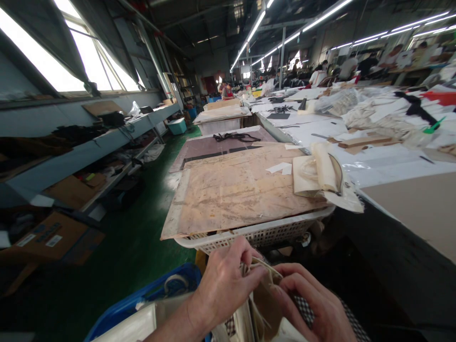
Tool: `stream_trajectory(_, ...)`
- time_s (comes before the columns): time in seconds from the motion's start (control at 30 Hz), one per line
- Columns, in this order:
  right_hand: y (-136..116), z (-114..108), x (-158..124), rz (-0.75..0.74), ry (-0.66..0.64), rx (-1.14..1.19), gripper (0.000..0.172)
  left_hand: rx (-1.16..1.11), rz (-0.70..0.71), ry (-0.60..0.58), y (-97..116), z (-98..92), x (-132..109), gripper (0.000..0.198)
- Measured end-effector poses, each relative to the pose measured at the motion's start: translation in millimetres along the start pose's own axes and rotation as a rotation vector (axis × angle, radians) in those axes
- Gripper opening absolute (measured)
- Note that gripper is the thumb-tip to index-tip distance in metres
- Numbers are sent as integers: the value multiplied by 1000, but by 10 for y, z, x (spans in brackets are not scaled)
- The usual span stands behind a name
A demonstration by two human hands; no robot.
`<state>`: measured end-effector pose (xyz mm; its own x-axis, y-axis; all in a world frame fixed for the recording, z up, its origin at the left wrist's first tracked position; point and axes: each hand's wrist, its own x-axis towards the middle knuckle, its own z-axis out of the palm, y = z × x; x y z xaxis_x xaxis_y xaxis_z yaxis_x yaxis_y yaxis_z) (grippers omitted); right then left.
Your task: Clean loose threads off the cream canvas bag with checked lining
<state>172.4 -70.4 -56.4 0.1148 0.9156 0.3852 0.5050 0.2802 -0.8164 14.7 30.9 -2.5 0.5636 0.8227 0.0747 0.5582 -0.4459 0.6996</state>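
Observation:
At the bottom centre, my left hand (233, 275) pinches the edge of a cream bag piece (265, 301) with a tan inner side. My right hand (308, 299) has its fingers closed on the opposite edge of the same piece, close to the left fingertips. The piece gapes between the two hands, and its lower part runs out of view. Black-and-white checked cloth (304, 308) shows behind and below it. Beyond the hands, cream bag parts (313, 173) lie stacked on the right side of a worn board (228, 190).
A white plastic basket (256, 235) supports the board. To my left stands a blue tub (110, 313) with cream pieces in it. A long table (420, 199) with materials runs along the right. Left are shelves and a cardboard box (53, 240); people work far back.

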Motion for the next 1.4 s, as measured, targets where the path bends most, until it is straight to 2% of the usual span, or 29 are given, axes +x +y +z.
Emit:
stream_trajectory(0.17,59,-30,14,-45,-68,-16,9,-62,-71,-90,60,-60,21,10)
stream_trajectory(0.33,-11,-60,9,-37,-84,9,13,-112,-88,-94,127,-98,53,14)
stream_trajectory(0.5,-124,-146,36,161,-37,123,31,-252,-124,-100,103,-68,39,18)
stream_trajectory(0.57,-124,-148,78,226,-33,116,31,-290,-127,-97,102,-41,23,16)
stream_trajectory(0.63,-108,-115,133,244,-112,81,26,-306,-129,-82,115,-12,8,13)
stream_trajectory(0.73,-83,-25,209,203,-194,-2,23,-331,-139,-90,122,18,0,10)
stream_trajectory(0.87,-43,76,261,91,-144,-103,18,-404,-142,-154,58,-3,21,8)
stream_trajectory(0.93,-24,97,276,91,-136,-128,18,-438,-144,-169,40,-43,28,6)
stream_trajectory(1.1,-54,85,350,185,-160,-116,26,-412,-130,-164,156,-86,-140,25)
stream_trajectory(1.17,-88,67,400,253,-190,-92,26,-287,-87,-81,181,-21,-298,43)
stream_trajectory(1.2,-100,58,426,278,-199,-89,26,-213,-69,19,168,25,-389,51)
stream_trajectory(1.23,-105,48,452,291,-204,-93,25,-158,-51,141,140,72,-484,54)
stream_trajectory(1.3,-93,33,495,268,-204,-125,24,-157,17,355,61,137,-676,41)
stream_trajectory(1.33,-82,29,512,244,-207,-147,24,-207,75,396,29,144,-765,32)
stream_trajectory(1.4,-74,31,534,210,-231,-200,21,-333,196,329,30,92,-910,25)
